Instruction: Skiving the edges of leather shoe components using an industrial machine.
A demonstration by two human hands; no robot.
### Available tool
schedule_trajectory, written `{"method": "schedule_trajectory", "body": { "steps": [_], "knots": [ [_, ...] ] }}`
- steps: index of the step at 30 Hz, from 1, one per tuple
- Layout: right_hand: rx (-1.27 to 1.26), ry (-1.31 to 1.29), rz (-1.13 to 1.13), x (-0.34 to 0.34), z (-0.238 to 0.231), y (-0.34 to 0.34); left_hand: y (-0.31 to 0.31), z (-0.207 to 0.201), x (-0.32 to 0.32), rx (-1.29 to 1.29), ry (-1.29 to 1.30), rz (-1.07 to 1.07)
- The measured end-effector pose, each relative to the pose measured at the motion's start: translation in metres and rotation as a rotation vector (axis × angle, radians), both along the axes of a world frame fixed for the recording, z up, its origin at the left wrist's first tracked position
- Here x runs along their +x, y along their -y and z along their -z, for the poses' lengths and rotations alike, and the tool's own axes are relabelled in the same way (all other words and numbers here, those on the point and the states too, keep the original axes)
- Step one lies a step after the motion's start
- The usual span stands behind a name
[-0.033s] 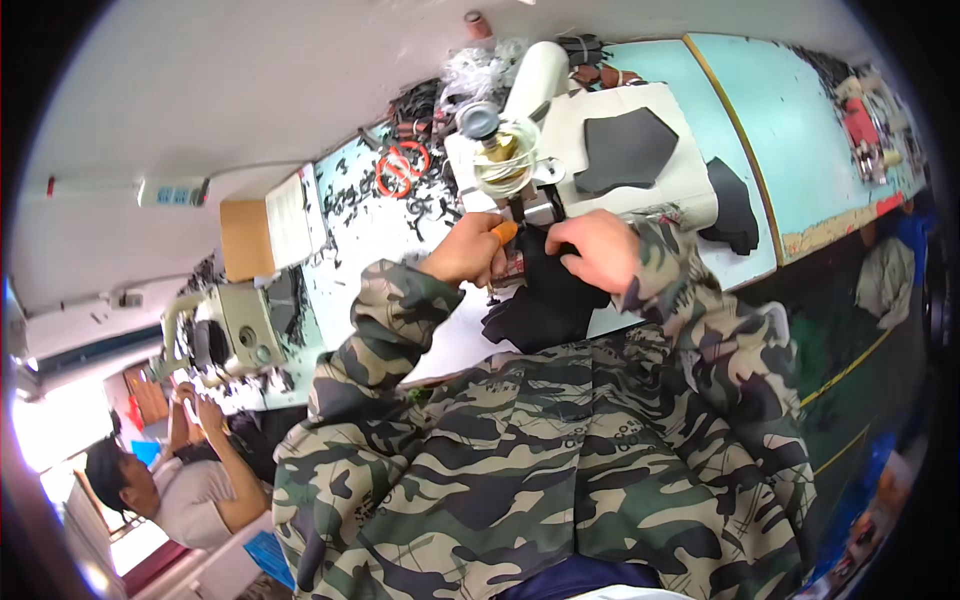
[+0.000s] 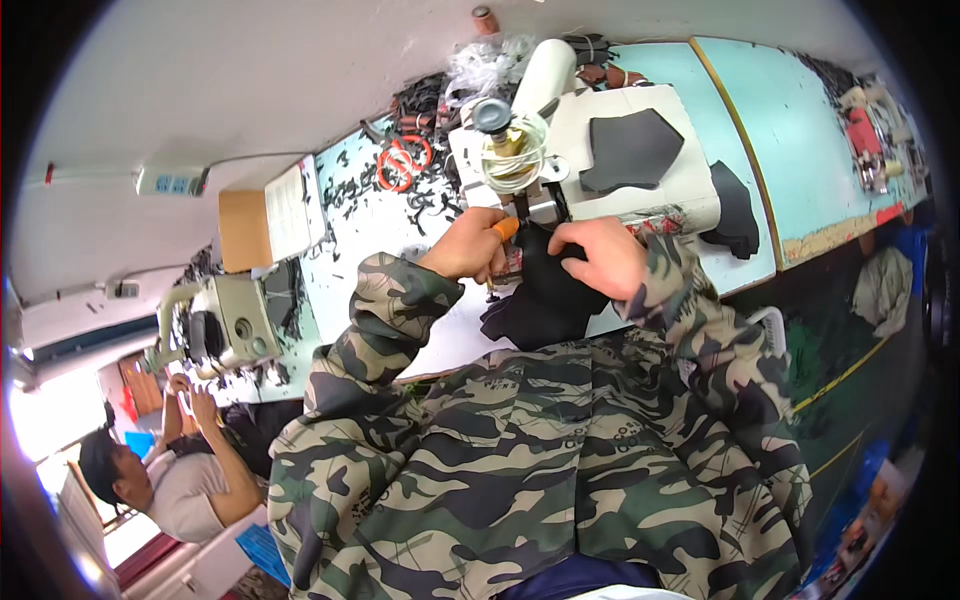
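Observation:
A sewing machine stands in front of me, with a thread-wrapped brass part on top. A piece of black fabric lies under its head and hangs toward my lap. My left hand, with an orange cover on one finger, is closed at the fabric's left edge beside the needle area; its fingertips are partly hidden. On the right side of the cloth, my right hand has its fingers bent and its thumb and forefinger closing on the material. The needle itself cannot be made out.
A dark cut panel lies on the machine's white bed, and another dark piece is at its right. Black scraps and orange-handled scissors lie at left. Another person sits by a second machine at far left.
The whole view has shifted slightly. Both hands stay at the black fabric by the machine head, with hardly any movement.

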State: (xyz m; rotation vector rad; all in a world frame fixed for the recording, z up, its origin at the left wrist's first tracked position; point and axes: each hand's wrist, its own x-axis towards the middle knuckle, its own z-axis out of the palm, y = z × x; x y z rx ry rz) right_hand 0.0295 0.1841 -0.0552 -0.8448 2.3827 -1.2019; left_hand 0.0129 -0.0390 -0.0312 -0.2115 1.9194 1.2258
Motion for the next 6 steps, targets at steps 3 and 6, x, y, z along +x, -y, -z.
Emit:
{"method": "schedule_trajectory", "body": {
  "steps": [3, 6],
  "knots": [
    [-0.065, 0.139, 0.088, 0.01, -0.002, -0.011, 0.001, 0.005, 0.007, -0.183, -0.232, 0.113],
    [-0.019, 0.217, 0.133, 0.01, -0.002, -0.015, -0.01, 0.003, 0.007, -0.413, -0.444, 0.215]
  ]
}}
